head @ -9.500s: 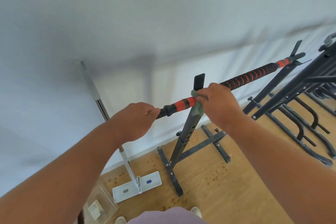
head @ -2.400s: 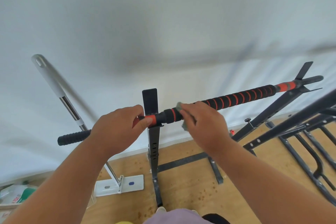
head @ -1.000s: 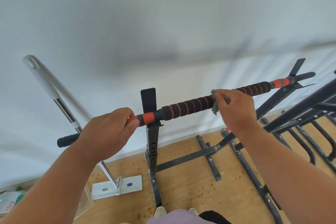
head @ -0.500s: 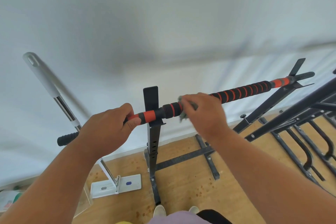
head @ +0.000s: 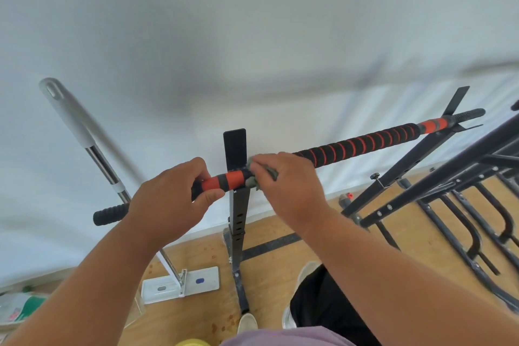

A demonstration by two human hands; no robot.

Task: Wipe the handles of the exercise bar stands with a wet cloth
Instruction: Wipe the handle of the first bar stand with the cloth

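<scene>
White wall behind; left hand [head: 165, 205] curls round the stiff bar [head: 362, 144] by its orange band, right hand [head: 289, 185] pinches the limp cloth [head: 271, 173] beside the upright [head: 238, 205].

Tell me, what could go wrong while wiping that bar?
The bar only rests on the stands, so a hard push from the right hand with the cloth might roll or shift it, though the left hand steadies it. The mop leaning close behind could get knocked over.
</scene>
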